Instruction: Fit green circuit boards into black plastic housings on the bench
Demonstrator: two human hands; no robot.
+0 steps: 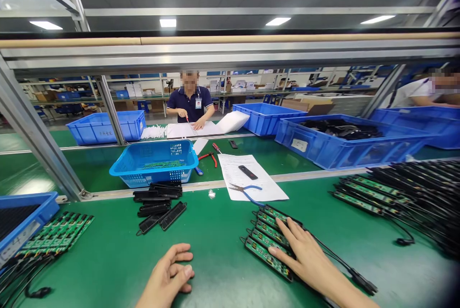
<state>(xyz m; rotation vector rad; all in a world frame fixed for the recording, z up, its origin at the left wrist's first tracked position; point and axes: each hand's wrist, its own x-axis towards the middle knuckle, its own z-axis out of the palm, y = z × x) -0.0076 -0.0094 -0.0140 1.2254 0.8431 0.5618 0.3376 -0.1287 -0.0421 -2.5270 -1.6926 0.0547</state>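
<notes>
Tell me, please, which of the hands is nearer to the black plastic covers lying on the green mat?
The left hand: it rests just below the black plastic covers, not touching. The right hand lies farther right, on the circuit boards.

At lower right of the frame, the right hand (307, 255) lies flat on a row of green, narrow circuit boards with black cables (268, 238); the left hand (168, 277), loosely curled, rests on the green table mat (215, 260) at lower centre.
</notes>
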